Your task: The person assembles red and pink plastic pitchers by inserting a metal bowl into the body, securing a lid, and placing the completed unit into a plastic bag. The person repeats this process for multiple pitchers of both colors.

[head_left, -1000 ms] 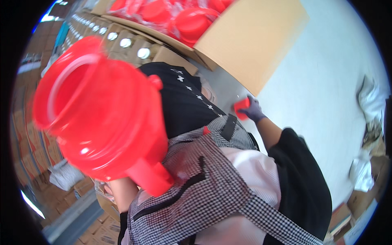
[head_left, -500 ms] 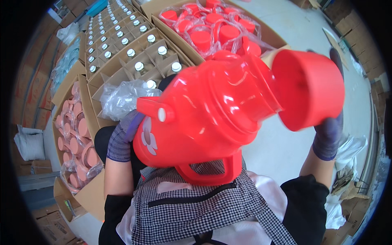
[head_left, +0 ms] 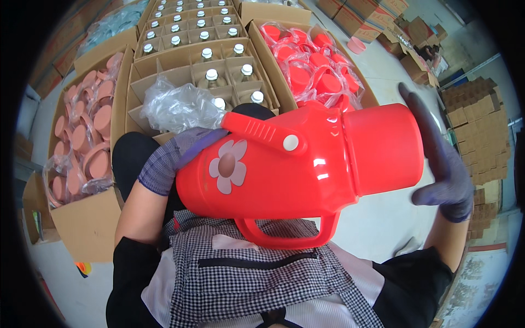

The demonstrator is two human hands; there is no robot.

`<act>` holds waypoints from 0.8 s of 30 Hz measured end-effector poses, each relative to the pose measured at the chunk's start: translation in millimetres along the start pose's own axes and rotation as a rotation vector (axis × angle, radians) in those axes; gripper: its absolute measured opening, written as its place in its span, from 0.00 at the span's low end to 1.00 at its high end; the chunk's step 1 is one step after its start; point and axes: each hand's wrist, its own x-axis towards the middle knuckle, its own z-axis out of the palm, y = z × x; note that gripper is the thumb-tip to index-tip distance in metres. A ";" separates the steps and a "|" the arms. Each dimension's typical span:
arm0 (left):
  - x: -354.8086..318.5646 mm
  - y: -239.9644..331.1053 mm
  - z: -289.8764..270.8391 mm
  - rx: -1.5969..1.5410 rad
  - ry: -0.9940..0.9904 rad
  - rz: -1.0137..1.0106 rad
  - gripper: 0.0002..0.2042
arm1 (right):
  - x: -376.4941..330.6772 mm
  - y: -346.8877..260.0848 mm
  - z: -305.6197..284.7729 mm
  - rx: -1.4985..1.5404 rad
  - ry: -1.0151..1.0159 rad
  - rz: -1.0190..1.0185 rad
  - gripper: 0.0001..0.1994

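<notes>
Flask: red plastic vacuum flask (head_left: 284, 175) is held on its side at chest height, above a checked apron (head_left: 257, 279), its looped handle hanging down.
Left hand: gloved left hand (head_left: 175, 158) is wrapped around the flask's base end, beside a white flower mark.
Right hand: gloved right hand (head_left: 437, 158) is spread wide, flat against the red cup lid (head_left: 383, 147).
Behind: cartons of glass liners (head_left: 202, 49), red lids (head_left: 317, 65) and pink bases (head_left: 82, 136) are seen on the floor.
</notes>
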 end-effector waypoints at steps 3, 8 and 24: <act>-2.4 1.7 3.0 -0.187 -0.035 -0.046 0.22 | -3.9 9.8 8.7 0.191 -0.011 0.229 0.55; -7.4 -1.8 2.6 -0.172 0.012 0.018 0.21 | 6.3 6.7 9.0 0.164 0.091 0.016 0.59; -28.4 -4.0 -14.6 0.631 0.081 0.318 0.22 | 8.2 6.5 62.8 0.365 0.181 0.193 0.66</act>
